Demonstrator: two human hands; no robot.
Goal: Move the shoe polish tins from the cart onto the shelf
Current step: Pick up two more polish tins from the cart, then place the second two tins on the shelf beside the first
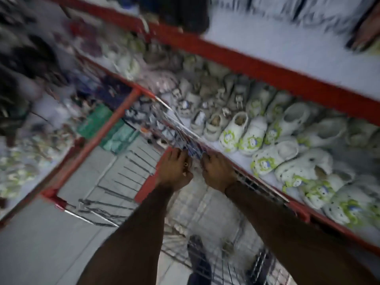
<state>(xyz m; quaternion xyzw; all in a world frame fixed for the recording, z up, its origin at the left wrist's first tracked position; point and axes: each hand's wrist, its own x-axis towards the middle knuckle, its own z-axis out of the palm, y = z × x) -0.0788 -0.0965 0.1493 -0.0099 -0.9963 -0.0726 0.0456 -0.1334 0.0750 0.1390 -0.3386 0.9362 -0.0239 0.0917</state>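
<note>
From here I see both hands reaching forward over the wire cart (115, 182), and the whole view is smeared with motion blur. My left hand (174, 171) and right hand (218, 171) sit side by side at the cart's far red rim, close to each other but apart, with a ring on the left one. The fingers (181, 155) of both hands curl down around a blurred blue, white and red bundle at the rim; I cannot tell whether that bundle is the shoe polish tins or how firmly it is held. More blurred packs (141, 116) lie farther along in the cart's far end, too smeared to name. Just beyond the fingers, to the right, the red-edged shelf (267, 77) carries rows of white clogs with green trim (234, 130). Grey floor tiles (41, 243) show through and beside the cart.
</note>
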